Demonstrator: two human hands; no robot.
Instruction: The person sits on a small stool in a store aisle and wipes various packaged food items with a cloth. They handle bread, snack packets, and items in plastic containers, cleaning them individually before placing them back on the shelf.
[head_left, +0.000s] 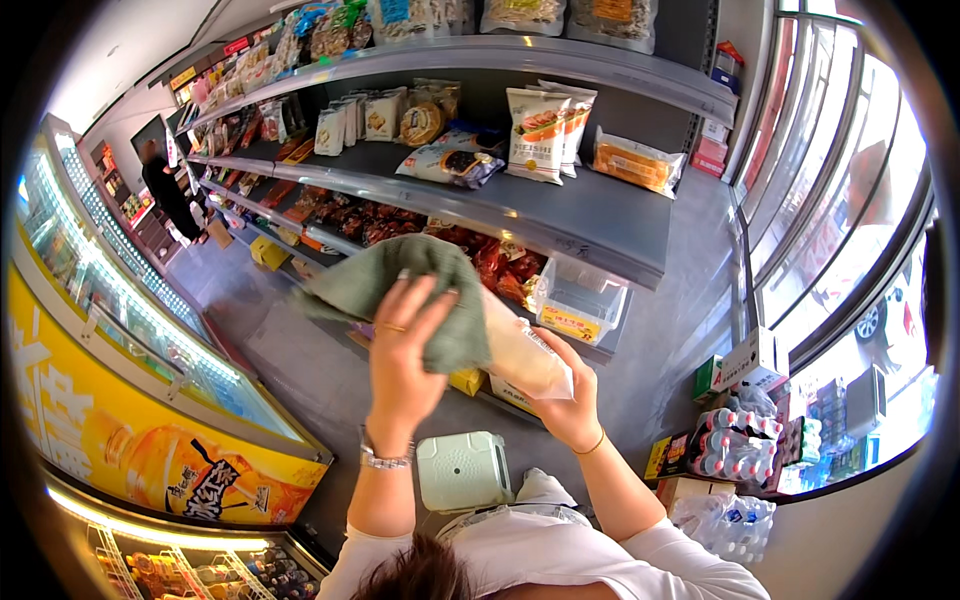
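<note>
A green cloth (450, 315) is under my left hand (409, 337), whose fingers press it against a plastic food package (529, 352) with pale contents. My right hand (574, 394) grips the package's near right end. The cloth hides the package's far end. Both hands are in front of the shelf unit, above the floor. Behind them, on the middle shelf (607, 217), stand white printed bags (534, 135), a flat packet of bread-like food (637, 163) and blue-and-white bags (454, 159). Lower down, red-wrapped packets (502, 270) lie beside a clear plastic bin (581, 296).
A pale green plastic stool (463, 471) stands on the floor just before me. Glass-fronted refrigerators (172, 322) line the left side. Shrink-wrapped bottles (735, 442) and cartons (754, 360) are stacked at the right by the windows. A person in dark clothes (171, 191) stands far down the aisle.
</note>
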